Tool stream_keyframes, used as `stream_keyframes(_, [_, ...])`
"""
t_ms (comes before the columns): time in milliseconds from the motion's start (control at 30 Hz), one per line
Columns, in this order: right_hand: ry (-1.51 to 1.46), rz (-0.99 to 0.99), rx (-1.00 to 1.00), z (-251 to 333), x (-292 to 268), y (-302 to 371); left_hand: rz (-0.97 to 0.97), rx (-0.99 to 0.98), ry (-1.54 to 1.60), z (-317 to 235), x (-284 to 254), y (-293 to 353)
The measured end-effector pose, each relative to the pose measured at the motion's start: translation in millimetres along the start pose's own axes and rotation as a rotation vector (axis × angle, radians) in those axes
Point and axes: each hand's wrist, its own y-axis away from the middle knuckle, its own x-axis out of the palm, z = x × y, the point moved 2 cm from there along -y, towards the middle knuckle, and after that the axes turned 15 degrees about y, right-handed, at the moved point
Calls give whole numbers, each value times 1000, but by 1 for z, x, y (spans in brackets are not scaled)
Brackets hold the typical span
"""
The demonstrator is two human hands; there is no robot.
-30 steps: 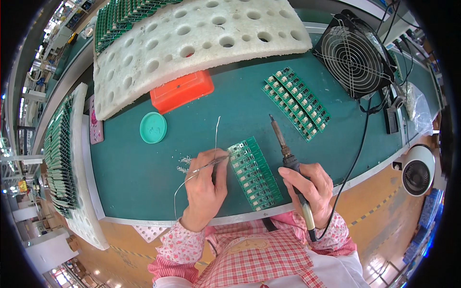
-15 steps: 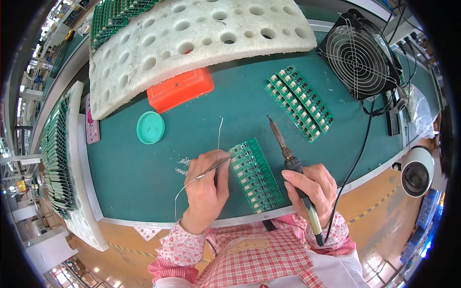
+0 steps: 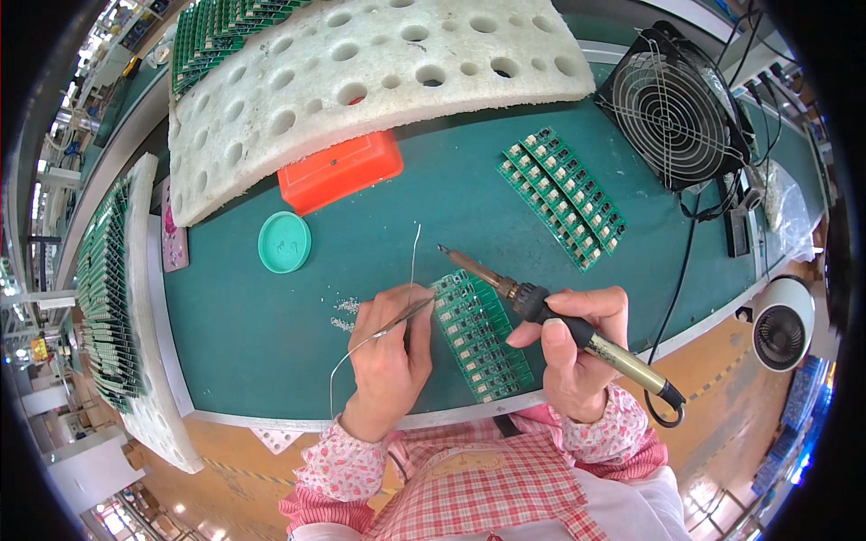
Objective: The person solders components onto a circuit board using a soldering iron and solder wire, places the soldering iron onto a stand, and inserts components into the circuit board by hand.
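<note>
My left hand [image 3: 386, 361] is closed around metal tweezers [image 3: 403, 316], their tips at the upper left corner of a green circuit board panel [image 3: 478, 335]. A thin solder wire [image 3: 416, 252] sticks up from the same fingers, and a wire end trails down beside the wrist. In my right hand [image 3: 586, 347] is a soldering iron [image 3: 532, 302] with a dark grip and a yellowish handle. It slants over the panel's upper right, its tip in the air right of the solder wire. The panel lies flat on the green mat, with rows of small white and black parts.
Two populated board strips [image 3: 564, 198] lie at the back right beside a black fan [image 3: 672, 117]. An orange box [image 3: 343, 171], a teal lid [image 3: 284, 242] and small white bits [image 3: 345, 314] are further left. White foam [image 3: 379, 63] with boards spans the back; the iron's cord [image 3: 681, 307] runs right.
My right hand has tilted the soldering iron, bringing its tip left and slightly down toward the solder wire. The handle end swung up and right. My left hand is nearly still.
</note>
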Motion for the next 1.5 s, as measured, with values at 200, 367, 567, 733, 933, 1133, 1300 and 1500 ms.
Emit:
stream_keyframes(200, [-16, 12, -64, -6, 7, -8, -4, 4, -8, 0, -1, -1])
stream_keyframes(367, [-28, 16, -47, -5, 12, -12, -5, -1, -4, 0, 0, -1])
stream_keyframes(567, [-41, 29, -45, -8, 12, -13, 4, 0, -13, 1, 0, -1])
stream_keyframes(733, [-46, 32, -56, -7, 12, -12, 3, 1, -3, 1, 0, -1])
stream_keyframes(933, [-39, 34, -48, -8, 5, -7, -2, -1, -10, 0, -1, -1])
stream_keyframes(1133, [-45, 24, -49, -7, 8, -12, -7, -10, -9, -1, -1, -2])
stream_keyframes(1300, [-64, 24, -31, -7, 10, -11, -11, 5, -6, 0, 0, -1])
stream_keyframes(1500, [-41, 22, -23, -6, 8, -10, -11, -3, -4, 0, 0, -2])
